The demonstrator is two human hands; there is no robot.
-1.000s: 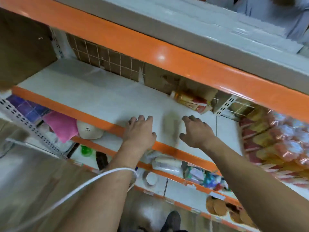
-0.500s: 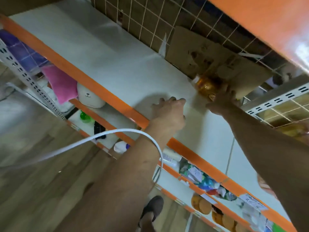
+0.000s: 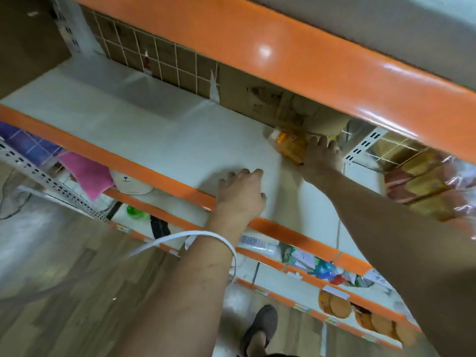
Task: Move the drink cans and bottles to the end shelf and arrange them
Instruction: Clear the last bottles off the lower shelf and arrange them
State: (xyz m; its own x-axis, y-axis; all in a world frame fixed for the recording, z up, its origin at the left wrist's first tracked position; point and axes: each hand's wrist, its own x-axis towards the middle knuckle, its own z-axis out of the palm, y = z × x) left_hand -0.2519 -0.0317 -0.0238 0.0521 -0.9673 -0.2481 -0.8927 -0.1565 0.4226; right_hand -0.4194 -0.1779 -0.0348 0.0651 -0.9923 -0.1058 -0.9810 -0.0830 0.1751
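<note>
my right grip [image 3: 322, 158] is stretched deep under the glossy orange upper beam [image 3: 309, 63] to the back right corner of the white shelf board [image 3: 154, 140]. there an amber-orange plastic drink bottle [image 3: 288, 146] sits against the brown cardboard back panel [image 3: 257, 99]. it looks to be lying on its side with its pale cap toward the left, though blur makes that uncertain. my fingers lie across its right end, touching it; whether they have curled round it i cannot tell, since the back of the hand hides what is underneath. my left grip [image 3: 240, 194] rests on the shelf just behind the orange front edge [image 3: 159, 176], fingers loosely bent, tips down, nothing in them. i judge it is there to prop me while i lean in, because the reach is long and the beam cuts off part of my view. a flat white cable [image 3: 180, 238] loops over that wrist. the bottle is the only drink i can see on this shelf, so i take the step in hand to be fetching it out. drawing it toward the front edge first should make a sure hold easier, since a smooth bottle may roll.
</note>
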